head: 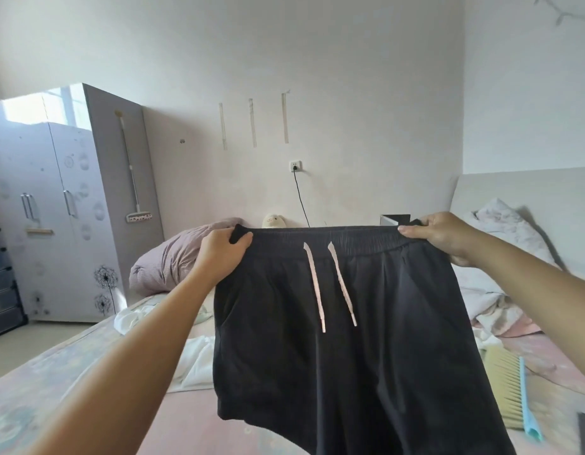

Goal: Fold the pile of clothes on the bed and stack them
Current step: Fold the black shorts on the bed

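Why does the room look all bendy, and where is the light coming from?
In the head view the wide lens bows the edges, so the wardrobe leans; daylight glares on its glossy top left; the black shorts, gripped by the left hand and right hand, look dark and flat, with the whole picture slightly soft.

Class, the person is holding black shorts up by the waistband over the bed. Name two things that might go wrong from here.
1. The left hand and right hand grip only the waistband corners of the black shorts, so the cloth may sag and fold crookedly.
2. Laid down carelessly, the shorts might land on the brush or the white garment on the bed.
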`<state>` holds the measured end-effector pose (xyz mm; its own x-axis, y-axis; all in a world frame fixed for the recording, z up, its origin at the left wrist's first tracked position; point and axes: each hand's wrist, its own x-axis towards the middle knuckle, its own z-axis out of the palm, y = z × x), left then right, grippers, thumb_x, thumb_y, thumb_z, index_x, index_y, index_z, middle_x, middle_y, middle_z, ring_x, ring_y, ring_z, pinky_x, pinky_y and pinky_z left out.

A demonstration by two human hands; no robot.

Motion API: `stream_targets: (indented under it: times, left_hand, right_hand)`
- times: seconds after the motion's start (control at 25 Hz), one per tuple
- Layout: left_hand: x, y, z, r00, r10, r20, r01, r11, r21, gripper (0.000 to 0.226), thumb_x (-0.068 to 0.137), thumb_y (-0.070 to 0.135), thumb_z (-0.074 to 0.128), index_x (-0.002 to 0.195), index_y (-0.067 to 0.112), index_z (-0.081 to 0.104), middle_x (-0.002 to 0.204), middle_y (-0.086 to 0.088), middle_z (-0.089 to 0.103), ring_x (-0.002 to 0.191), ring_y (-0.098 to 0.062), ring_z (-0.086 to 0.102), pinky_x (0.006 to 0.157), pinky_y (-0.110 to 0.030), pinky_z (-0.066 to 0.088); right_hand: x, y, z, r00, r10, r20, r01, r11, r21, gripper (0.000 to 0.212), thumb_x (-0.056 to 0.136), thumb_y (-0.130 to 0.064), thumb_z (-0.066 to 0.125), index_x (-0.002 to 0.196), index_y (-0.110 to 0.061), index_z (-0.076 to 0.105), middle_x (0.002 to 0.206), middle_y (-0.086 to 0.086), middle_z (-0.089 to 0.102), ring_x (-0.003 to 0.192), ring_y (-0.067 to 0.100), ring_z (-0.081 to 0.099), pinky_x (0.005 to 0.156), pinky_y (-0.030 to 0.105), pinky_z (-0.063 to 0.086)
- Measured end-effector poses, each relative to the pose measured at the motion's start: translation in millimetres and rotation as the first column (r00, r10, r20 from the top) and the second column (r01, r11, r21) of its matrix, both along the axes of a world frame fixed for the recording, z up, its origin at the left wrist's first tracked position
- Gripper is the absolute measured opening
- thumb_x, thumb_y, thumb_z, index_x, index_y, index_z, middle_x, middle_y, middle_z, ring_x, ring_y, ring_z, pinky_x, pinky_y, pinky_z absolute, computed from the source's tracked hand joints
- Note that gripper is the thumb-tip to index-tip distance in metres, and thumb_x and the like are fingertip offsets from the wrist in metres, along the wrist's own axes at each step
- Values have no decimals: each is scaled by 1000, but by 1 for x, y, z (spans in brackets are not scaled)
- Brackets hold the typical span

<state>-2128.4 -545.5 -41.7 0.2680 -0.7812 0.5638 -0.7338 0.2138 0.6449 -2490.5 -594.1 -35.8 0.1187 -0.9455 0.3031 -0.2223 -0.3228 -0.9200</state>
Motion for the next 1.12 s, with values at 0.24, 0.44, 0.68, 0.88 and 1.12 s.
stream_targets:
  times: [0.24, 0.44, 0.68, 0.88, 1.12]
  left_hand:
    - [-25, -29, -2, 965, -71, -253, 111, 983, 148, 14, 91, 25, 59, 105, 21, 57, 85, 9, 55, 76, -7, 53, 55, -13, 38]
    - [-34, -30, -10, 937, -103, -335, 169, 970, 173, 18, 92, 22, 60, 107, 12, 64, 88, 2, 62, 72, -6, 56, 58, -19, 48]
    - [-76, -36, -23, 732, -240, -638, 430, 888, 160, 30, 94, 15, 57, 117, -6, 58, 117, -22, 65, 96, -28, 66, 91, -45, 53]
    - [-118, -24, -21, 628, -345, -698, 621, 762, 182, 43, 102, 38, 38, 118, 4, 58, 94, -10, 65, 86, -23, 63, 84, -38, 53]
    - [-109, -21, -30, 610, -355, -708, 642, 745, 179, 35, 102, 26, 35, 120, 7, 59, 107, -12, 59, 101, -23, 59, 87, -39, 51]
  right_hand:
    - [41, -25, -11, 984, -23, 177, -1, 991, 132, 27, 86, -7, 67, 108, 5, 57, 72, 7, 71, 64, 16, 69, 61, 29, 59]
    - [55, -27, -20, 999, 12, 46, -18, 992, 127, 16, 92, -9, 59, 102, 4, 59, 99, 15, 64, 87, 23, 63, 81, 34, 52]
    - [90, -20, -35, 990, 117, 75, -126, 985, 116, 11, 97, -6, 49, 94, -5, 59, 97, 11, 64, 90, 23, 64, 76, 35, 56]
    - [115, -17, -42, 993, 109, -45, -110, 994, -21, 42, 97, -32, 51, 104, 9, 58, 94, 20, 61, 85, 29, 59, 90, 62, 46]
    - [105, -15, -39, 993, 121, -8, -121, 989, -80, 25, 82, -14, 73, 104, -8, 62, 91, 3, 67, 83, 15, 65, 74, 23, 55]
